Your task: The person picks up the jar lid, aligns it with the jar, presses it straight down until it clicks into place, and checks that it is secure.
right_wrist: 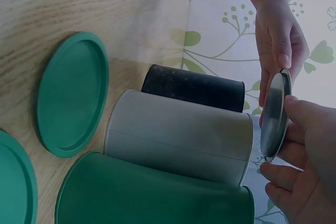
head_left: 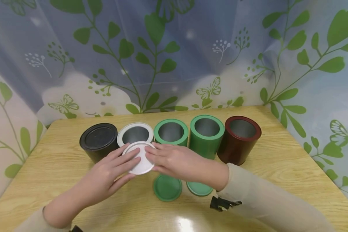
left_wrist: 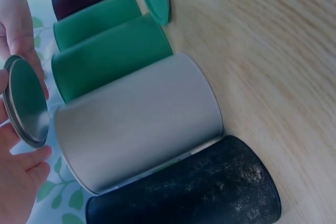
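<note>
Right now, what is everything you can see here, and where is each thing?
Black can: one, lid on, left end of the row.
White can: one, open, second from left.
Green cans: two, open, middle of the row.
Dark red can: one, open, right end.
White lid: one, held in front of the white can.
Green lids: two, flat on the table in front of the green cans.
Wooden table: one, light wood, under everything.
Leaf-print curtain: behind the table.
Left hand: holds the white lid's left edge.
Right hand: holds its right edge.
</note>
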Demonstrator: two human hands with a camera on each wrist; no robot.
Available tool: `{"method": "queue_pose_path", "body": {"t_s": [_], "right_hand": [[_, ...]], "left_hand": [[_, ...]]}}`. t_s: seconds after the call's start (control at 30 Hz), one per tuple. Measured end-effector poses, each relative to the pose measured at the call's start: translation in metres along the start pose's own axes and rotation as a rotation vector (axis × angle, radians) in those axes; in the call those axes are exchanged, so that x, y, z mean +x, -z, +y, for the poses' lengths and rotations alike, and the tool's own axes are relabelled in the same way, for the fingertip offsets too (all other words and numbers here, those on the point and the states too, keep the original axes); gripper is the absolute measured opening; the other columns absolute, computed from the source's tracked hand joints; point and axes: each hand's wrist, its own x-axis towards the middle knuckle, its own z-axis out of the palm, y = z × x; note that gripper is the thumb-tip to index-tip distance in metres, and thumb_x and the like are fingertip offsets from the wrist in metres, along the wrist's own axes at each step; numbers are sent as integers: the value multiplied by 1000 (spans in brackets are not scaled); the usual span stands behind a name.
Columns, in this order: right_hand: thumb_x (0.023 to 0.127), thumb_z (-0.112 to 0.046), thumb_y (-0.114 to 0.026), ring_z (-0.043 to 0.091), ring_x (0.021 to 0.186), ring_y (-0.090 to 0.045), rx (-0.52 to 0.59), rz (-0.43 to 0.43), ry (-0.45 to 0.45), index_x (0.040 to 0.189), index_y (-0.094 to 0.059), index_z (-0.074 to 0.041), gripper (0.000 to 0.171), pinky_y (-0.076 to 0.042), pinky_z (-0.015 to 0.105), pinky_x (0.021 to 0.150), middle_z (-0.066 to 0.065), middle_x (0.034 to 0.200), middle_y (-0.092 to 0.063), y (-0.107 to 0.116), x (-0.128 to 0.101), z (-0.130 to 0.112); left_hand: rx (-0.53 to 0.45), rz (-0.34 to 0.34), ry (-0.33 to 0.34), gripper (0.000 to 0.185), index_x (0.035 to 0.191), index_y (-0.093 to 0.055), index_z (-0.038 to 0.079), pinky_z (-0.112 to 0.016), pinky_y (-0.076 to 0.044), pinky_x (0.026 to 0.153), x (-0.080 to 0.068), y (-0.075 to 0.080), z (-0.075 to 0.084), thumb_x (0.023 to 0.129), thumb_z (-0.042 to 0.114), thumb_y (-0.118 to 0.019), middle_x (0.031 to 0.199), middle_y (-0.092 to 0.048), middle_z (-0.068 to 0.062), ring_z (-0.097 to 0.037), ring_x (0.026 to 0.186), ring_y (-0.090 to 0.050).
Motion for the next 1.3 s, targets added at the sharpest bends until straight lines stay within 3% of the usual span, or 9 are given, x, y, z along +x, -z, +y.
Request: {"method": "queue_pose_path", "body": {"t_s": [0.27, 0.47, 0.63, 1.3], "right_hand": [[96, -26, -53, 27, 128, -40, 97, -62, -39, 134, -50, -4, 44, -35, 35, 103, 10, 140, -43, -1, 8, 8], [98, -26, -50, 27, 130, -38, 94, -97, -39, 136, -48, -4, 44, -32, 34, 105, 11, 141, -41, -2, 12, 11], [98, -27, -50, 26, 130, -37, 92, -117, -65, 136, -47, -4, 45, -31, 34, 105, 10, 142, -41, -2, 16, 12], [98, -27, -49, 24, 130, -39, 108, -133, -113, 136, -49, -5, 43, -34, 35, 103, 9, 142, -42, -2, 27, 19]], "left_hand": [[-43, -81, 71, 43, 127, -59, 7, -51, -40, 94, 0, 3, -9, 97, 36, -49, 134, -52, -8, -36, 125, -43], [-81, -103, 119, 44, 130, -56, 8, -52, -39, 95, -1, 1, -15, 95, 35, -53, 135, -51, -5, -35, 126, -42], [-55, -99, 125, 44, 128, -58, 8, -52, -38, 95, 0, -1, -18, 95, 37, -52, 134, -52, -7, -36, 126, -41], [-13, -208, 200, 41, 134, -53, 9, -56, -32, 100, 4, 0, -26, 95, 23, -55, 138, -48, -8, -36, 130, -36]]}}
